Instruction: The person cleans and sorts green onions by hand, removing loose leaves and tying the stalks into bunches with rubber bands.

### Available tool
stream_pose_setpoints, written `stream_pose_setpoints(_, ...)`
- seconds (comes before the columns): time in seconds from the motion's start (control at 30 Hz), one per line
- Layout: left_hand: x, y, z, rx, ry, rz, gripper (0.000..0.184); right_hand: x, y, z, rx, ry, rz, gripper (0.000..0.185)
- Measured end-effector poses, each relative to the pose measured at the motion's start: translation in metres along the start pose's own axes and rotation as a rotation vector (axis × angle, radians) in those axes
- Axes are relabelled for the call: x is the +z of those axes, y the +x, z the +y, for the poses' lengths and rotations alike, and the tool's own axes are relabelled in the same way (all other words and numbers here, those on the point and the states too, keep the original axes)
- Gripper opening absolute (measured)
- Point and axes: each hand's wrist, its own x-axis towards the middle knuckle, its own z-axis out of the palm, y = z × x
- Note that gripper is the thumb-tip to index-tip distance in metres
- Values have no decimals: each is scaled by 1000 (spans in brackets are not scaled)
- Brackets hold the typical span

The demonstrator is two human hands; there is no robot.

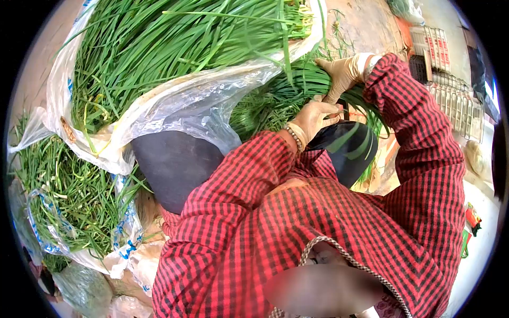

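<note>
A bunch of garlic chives (pixel 305 79) lies across my lap, its long green leaves running past my hands. My right hand (pixel 344 75), in a pale glove, is closed around the bunch with the thumb on the far side. Just nearer to me, my left hand (pixel 314 119), also gloved and with a beaded bracelet at the wrist, has its fingers curled together in a pinch beside the bunch. What it holds, if anything, is too small to make out. A narrow dark strip (pixel 345 110) shows by its fingertips.
A large plastic-lined heap of garlic chives (pixel 185 47) stands ahead to the left. Another open bag with loose green trimmings (pixel 74 185) is at the left. Wire crates (pixel 456 108) stand at the right. Loose leaves lie on the brown floor (pixel 366 24).
</note>
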Motion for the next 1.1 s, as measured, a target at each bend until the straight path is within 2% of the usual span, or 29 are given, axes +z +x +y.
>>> stream_pose_setpoints(0.07, 0, 3, -2, -35, 51, 54, 30, 3, -3, 2, 21, 59, 20, 135)
stream_pose_setpoints(0.13, 6, 0, -7, -86, 103, 94, 35, 4, -4, 10, -158, 12, -125, 92)
stream_pose_setpoints(0.17, 7, 0, -8, -108, 143, 82, 37, 1, -10, 18, 2, -34, -49, 80)
stream_pose_setpoints(0.23, 10, -7, -4, -157, 222, 54, 44, -10, -15, 41, 49, -54, 141, 60)
stream_pose_setpoints(0.27, 4, -7, -3, -160, 223, 54, 44, -17, -17, 51, 224, 150, 401, 55)
stream_pose_setpoints(0.3, -7, -3, -4, -204, 174, -1, 46, -15, -12, 59, 205, -133, 505, 51)
stream_pose_setpoints(0.37, -20, -4, -2, -229, 119, -34, 50, 8, -30, 18, 246, -580, 415, 46)
stream_pose_setpoints(0.4, -26, -6, -2, -234, 125, -32, 50, 27, -32, 21, -34, -464, 435, 43)
stream_pose_setpoints(0.47, -35, -6, 0, -145, -85, -250, 54, 9, -40, 29, 52, -262, 525, 42)
stream_pose_setpoints(0.5, -12, -13, 9, -121, 72, -153, 66, 4, -28, 56, 93, -111, 726, 43)
stream_pose_setpoints(0.53, 14, -19, 18, -239, -57, 116, 82, 8, -38, 43, 88, -107, 742, 43)
stream_pose_setpoints(0.6, -13, -4, 11, -245, -216, 45, 95, 46, -63, 19, 114, 128, 415, 39)
stream_pose_setpoints(0.63, 13, -14, 22, -226, -155, 161, 100, 74, -56, 22, 67, 19, 590, 43)
stream_pose_setpoints(0.67, 2, -7, 18, -144, -189, 67, 78, 109, -39, 24, 23, -93, 765, 48)
stream_pose_setpoints(0.7, -9, -4, 14, -80, -186, 121, 64, 140, -32, 14, -29, -35, 853, 56)
stream_pose_setpoints(0.73, -14, -3, 11, -17, -186, 176, 49, 170, -27, -2, -80, 23, 937, 64)
stream_pose_setpoints(0.77, -11, -8, 5, -11, -51, 279, 32, 195, -19, -12, -67, 53, 935, 69)
stream_pose_setpoints(0.8, -1, -19, 5, -95, 81, 434, 24, 212, -15, -19, -56, 85, 936, 75)
stream_pose_setpoints(0.87, -17, -23, -3, -121, 168, 481, 17, 226, -34, -26, -107, 399, 845, 61)
stream_pose_setpoints(0.9, -20, -23, -2, -114, 228, 494, 12, 250, -12, -4, -409, 479, 1119, 57)
stream_pose_setpoints(0.93, -14, -28, 2, -89, 306, 404, 12, 255, -1, 8, -649, 877, 1038, 48)
stream_pose_setpoints(1.0, 19, -42, 14, -155, 452, 378, 14, 249, -9, 33, -712, 1594, 698, 41)
stream_pose_setpoints(1.03, 37, -51, 17, -151, 613, 376, 18, 242, -24, 29, -725, 1696, 706, 39)
stream_pose_setpoints(1.07, 51, -63, 16, -128, 653, 341, 19, 239, -31, 23, -858, 1700, 619, 42)
stream_pose_setpoints(1.1, 63, -72, 19, -134, 775, 284, 21, 237, -21, 21, -1087, 1701, 518, 47)
